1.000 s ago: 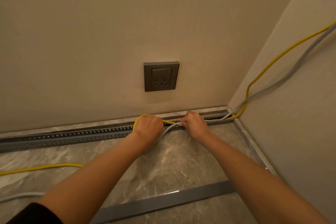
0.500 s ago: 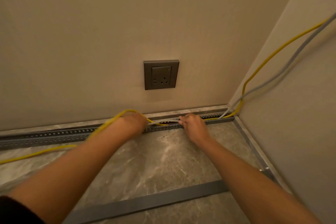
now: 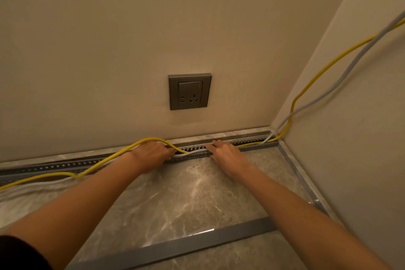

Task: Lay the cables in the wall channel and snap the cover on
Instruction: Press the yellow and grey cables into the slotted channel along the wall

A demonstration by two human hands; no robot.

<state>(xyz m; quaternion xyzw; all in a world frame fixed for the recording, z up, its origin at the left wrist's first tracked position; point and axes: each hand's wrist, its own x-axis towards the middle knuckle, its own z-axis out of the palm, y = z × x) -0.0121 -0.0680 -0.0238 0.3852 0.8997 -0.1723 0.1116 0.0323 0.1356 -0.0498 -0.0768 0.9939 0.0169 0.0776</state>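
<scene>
A grey slotted channel [image 3: 65, 165] runs along the foot of the back wall to the right corner. A yellow cable [image 3: 315, 76] and a grey cable [image 3: 341, 81] come down the right wall into the channel at the corner. My left hand [image 3: 151, 154] grips both cables where the yellow one arches up out of the channel. My right hand [image 3: 225, 153] presses its fingers on the cables inside the channel. Left of my hands both cables trail loose over the floor. The grey cover strip [image 3: 186, 245] lies on the floor in front.
A grey wall socket [image 3: 189, 91] sits on the back wall above my hands. A metal strip [image 3: 300, 180] edges the marble floor [image 3: 186, 195] along the right wall.
My left hand has pulled the cables further left along the channel, and the yellow loop has flattened and lengthened. My right hand stays on the cables in the channel.
</scene>
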